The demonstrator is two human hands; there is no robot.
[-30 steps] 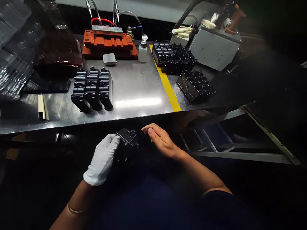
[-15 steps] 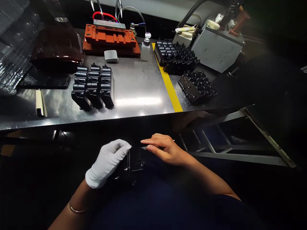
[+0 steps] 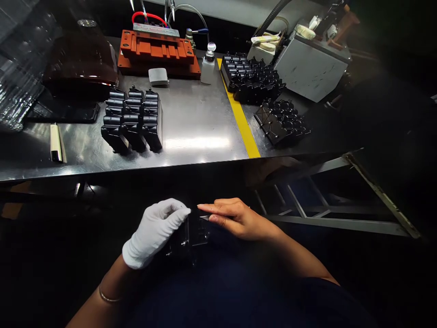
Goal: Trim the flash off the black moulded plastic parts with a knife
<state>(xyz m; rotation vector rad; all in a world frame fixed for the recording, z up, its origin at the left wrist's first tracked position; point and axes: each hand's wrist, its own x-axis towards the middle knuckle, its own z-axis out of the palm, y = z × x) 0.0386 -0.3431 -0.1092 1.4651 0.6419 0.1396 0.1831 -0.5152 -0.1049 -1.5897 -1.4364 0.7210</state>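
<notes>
My left hand (image 3: 155,232), in a white glove, pinches a black plastic part (image 3: 187,241) between thumb and fingers below the table edge. Much of that part blends into the dark background. Bare, my right hand (image 3: 235,218) is closed on a thin pointed metal blade (image 3: 204,217), whose tip sticks out between thumb and forefinger. The forefinger stretches toward the black part, and the blade tip lies just to the part's right. I cannot tell whether they touch. Most of the blade and any handle are hidden by the fingers.
On the metal table (image 3: 198,118) stand black ribbed parts (image 3: 133,120), with more black parts (image 3: 252,77) beyond a yellow strip (image 3: 243,123). An orange fixture (image 3: 157,52), a pump bottle (image 3: 207,66) and a grey box (image 3: 312,66) are behind. A metal frame (image 3: 327,221) is lower right.
My right hand has come slightly down and left. My left hand and the black part have shifted a little right. The table appears slightly higher in view.
</notes>
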